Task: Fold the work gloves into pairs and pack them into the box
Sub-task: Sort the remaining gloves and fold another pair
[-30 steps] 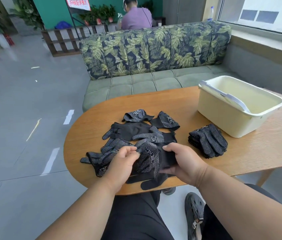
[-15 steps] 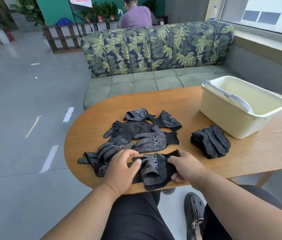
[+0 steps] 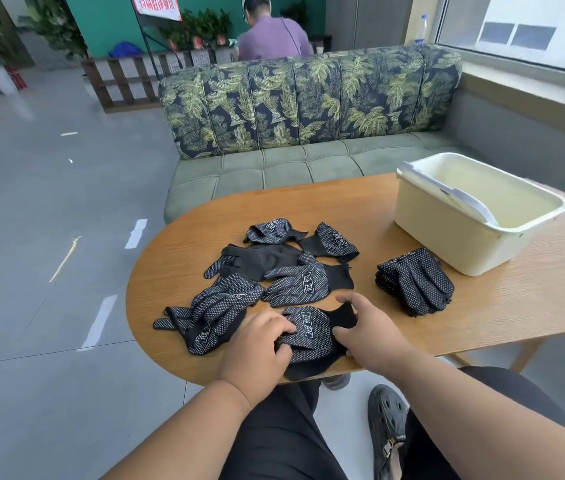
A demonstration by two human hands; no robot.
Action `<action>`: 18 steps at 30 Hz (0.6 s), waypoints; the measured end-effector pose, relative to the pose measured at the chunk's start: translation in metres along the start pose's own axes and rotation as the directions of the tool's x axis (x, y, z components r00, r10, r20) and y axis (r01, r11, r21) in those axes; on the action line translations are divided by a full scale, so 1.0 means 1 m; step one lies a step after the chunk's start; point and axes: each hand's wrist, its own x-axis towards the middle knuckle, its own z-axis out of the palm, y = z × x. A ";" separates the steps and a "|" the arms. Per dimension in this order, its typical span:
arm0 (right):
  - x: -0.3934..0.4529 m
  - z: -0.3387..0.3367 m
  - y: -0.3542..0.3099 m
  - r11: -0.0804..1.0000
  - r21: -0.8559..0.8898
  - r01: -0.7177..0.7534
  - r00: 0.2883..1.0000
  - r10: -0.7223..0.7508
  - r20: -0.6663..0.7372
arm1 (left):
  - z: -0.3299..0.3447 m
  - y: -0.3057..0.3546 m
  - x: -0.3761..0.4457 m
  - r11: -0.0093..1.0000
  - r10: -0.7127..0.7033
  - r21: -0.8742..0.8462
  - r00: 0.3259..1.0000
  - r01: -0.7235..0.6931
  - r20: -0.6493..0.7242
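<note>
- Your left hand (image 3: 256, 344) lies on the near-left part of a folded black dotted work glove (image 3: 310, 332) at the near edge of the table, fingers curled over the fabric and gripping it.
- Your right hand (image 3: 365, 332) holds the same glove's plain black cuff on its right side, thumb and fingers bent around the cloth.
- The oval wooden table (image 3: 481, 306) has a light orange grain top; its rounded end points left.
- A loose scatter of black dotted gloves (image 3: 274, 261) lies just beyond your hands, toward the table's left half, some overlapping.
- A stack of folded dotted gloves (image 3: 414, 282) sits to the right, near a pale yellow plastic box (image 3: 447, 233) at the far right of the table, its white handle resting inside.
- Beyond the table stands a green sofa with a leaf-print backrest (image 3: 308, 98).
- Grey floor tiles (image 3: 49, 271) spread to the left; a person in a purple shirt (image 3: 274, 38) sits with their back to you behind the sofa, by a green wall.
</note>
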 end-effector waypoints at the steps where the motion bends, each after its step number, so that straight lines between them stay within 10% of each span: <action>1: 0.001 0.000 0.003 1.000 -0.015 0.010 1.000 -0.010 -0.001 | -0.001 0.001 -0.001 1.000 0.004 0.009 1.000 -0.004 -0.016; 18: 0.006 -0.005 0.027 0.823 -0.504 0.263 0.937 -0.343 -0.070 | -0.002 0.020 -0.022 0.974 0.206 0.095 0.979 -0.205 -0.005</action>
